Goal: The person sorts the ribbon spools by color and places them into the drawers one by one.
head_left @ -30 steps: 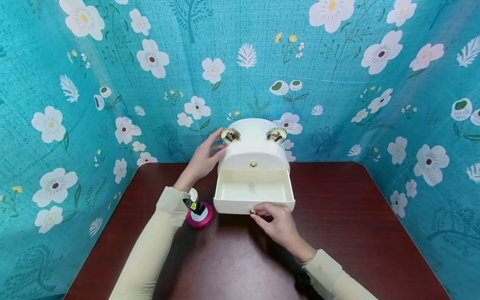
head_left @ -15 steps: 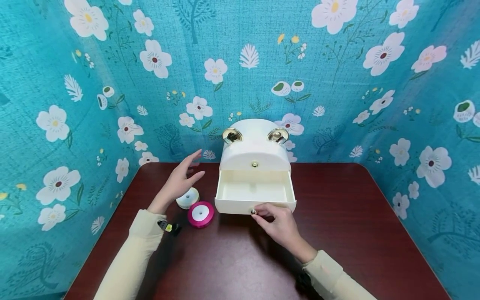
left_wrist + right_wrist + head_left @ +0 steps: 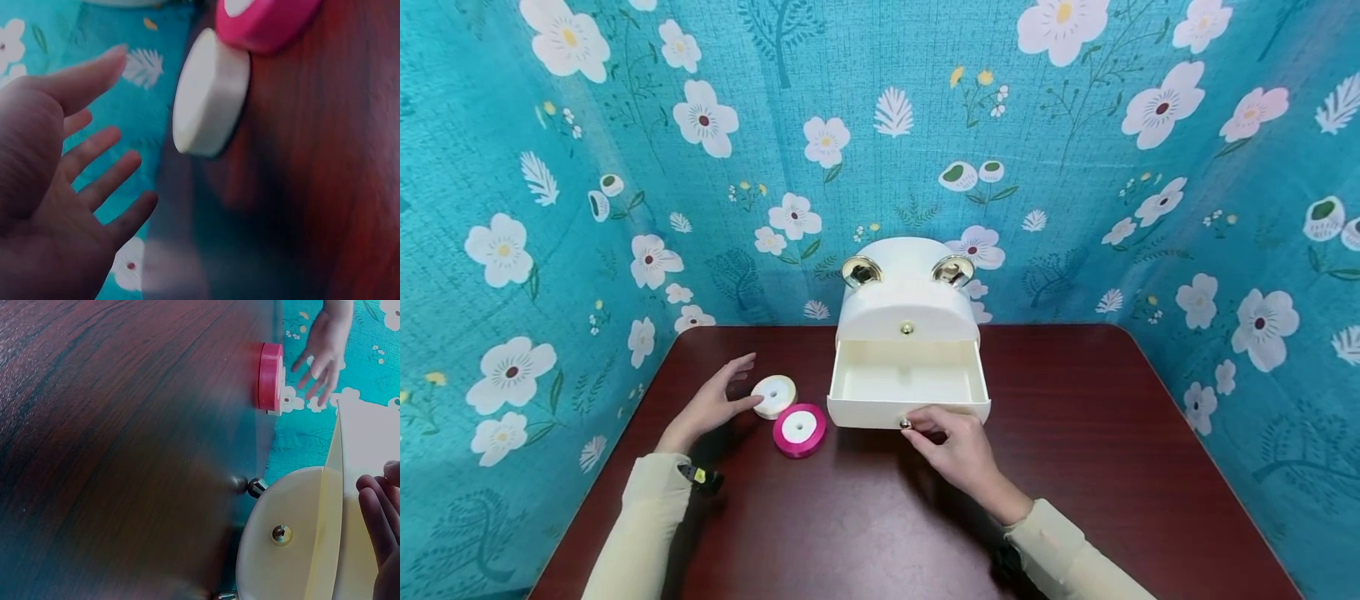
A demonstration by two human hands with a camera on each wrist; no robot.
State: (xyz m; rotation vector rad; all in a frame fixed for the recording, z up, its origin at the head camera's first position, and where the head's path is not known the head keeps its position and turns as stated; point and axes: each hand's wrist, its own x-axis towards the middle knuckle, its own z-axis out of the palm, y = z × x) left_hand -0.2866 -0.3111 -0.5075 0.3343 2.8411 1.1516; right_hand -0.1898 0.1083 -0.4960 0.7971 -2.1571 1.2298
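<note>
My left hand (image 3: 711,408) hovers beside a cream ribbon spool (image 3: 783,400), fingers spread. Its thumb tip overlaps the spool's edge in the head view, while a gap shows between them in the left wrist view (image 3: 206,94). Right against that spool lies a magenta ribbon spool (image 3: 800,452) with a white face. My right hand (image 3: 955,450) pinches the small gold knob (image 3: 906,423) of a cream drawer (image 3: 857,413). The drawer is pulled out of a white rounded box (image 3: 910,283), and its inside is bare.
Two gold round ears (image 3: 953,271) stick up from the box top, and a second knob (image 3: 907,328) sits above the drawer. The dark red wooden table (image 3: 1075,417) meets a blue flowered cloth (image 3: 895,167) at the back and sides.
My left hand has come away from the box's left side, moving left and toward me to the cream spool, which is now uncovered. The right hand stays on the knob; the drawer has not moved.
</note>
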